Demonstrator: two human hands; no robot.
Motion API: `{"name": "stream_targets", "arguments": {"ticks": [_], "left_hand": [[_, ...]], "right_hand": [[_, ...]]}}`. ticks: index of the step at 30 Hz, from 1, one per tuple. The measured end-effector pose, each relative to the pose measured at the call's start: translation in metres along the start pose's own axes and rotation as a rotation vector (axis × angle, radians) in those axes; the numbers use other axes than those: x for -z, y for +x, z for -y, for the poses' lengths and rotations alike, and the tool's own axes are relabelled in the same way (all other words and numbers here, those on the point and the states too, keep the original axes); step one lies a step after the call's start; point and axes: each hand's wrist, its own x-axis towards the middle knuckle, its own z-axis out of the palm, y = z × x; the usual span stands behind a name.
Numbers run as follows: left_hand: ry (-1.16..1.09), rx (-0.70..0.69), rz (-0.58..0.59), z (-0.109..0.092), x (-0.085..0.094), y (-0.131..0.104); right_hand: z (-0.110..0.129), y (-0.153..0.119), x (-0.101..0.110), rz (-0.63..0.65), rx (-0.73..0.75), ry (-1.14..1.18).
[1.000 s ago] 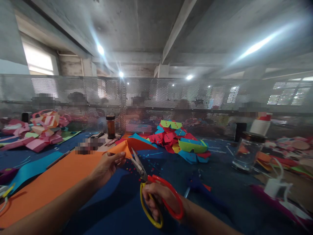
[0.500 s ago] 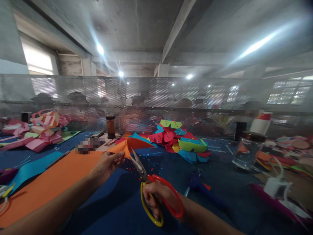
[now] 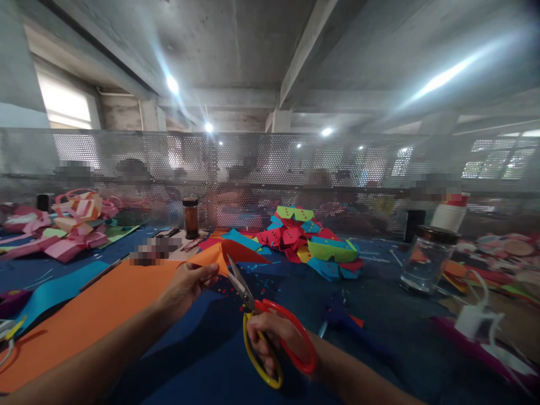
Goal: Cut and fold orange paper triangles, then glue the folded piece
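Observation:
My left hand pinches a folded piece of orange paper between thumb and fingers, holding it above the dark blue table. In my right hand is a pair of scissors with one red and one yellow handle loop. Their blades are parted and point up and away, with the tips at the edge of the orange piece. Whether the paper lies between the blades I cannot tell. Under my left forearm a large orange sheet spreads across the table.
Behind my hands lies a pile of red, blue and green paper masks. Pink paper pieces are heaped at left. A brown jar stands at the back, a clear jar at right, near a dark blue glue gun. A perforated metal screen closes off the far side.
My left hand and the orange paper have shifted slightly to the right and a little down. The scissors have hardly moved, their blades still parted.

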Motion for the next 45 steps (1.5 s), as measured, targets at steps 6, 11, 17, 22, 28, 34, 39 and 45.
{"name": "stream_targets", "arguments": {"ticks": [6, 11, 17, 22, 28, 34, 39, 45], "left_hand": [[0.015, -0.007, 0.002, -0.002, 0.002, 0.000], [0.029, -0.009, 0.013, 0.001, 0.002, 0.001], [0.049, -0.015, 0.036, 0.006, 0.000, -0.002], [0.056, -0.022, 0.032, 0.005, 0.000, -0.001], [0.065, -0.032, 0.032, 0.005, 0.002, 0.001], [0.092, -0.030, 0.054, 0.007, 0.001, -0.002], [0.101, -0.021, 0.061, 0.009, 0.001, -0.002], [0.109, -0.023, 0.056, 0.006, 0.000, -0.002]], "right_hand": [[-0.004, 0.002, 0.004, 0.013, 0.042, -0.024], [-0.005, 0.005, 0.005, -0.003, 0.014, -0.018], [-0.003, 0.004, 0.002, -0.029, 0.004, -0.024], [-0.002, 0.003, 0.003, -0.039, 0.022, -0.018], [-0.005, 0.005, 0.007, -0.037, 0.043, -0.035], [-0.009, 0.008, 0.009, -0.045, 0.054, -0.035], [-0.010, 0.008, 0.009, -0.061, 0.055, -0.039], [-0.009, 0.007, 0.009, -0.053, 0.043, -0.052]]}}
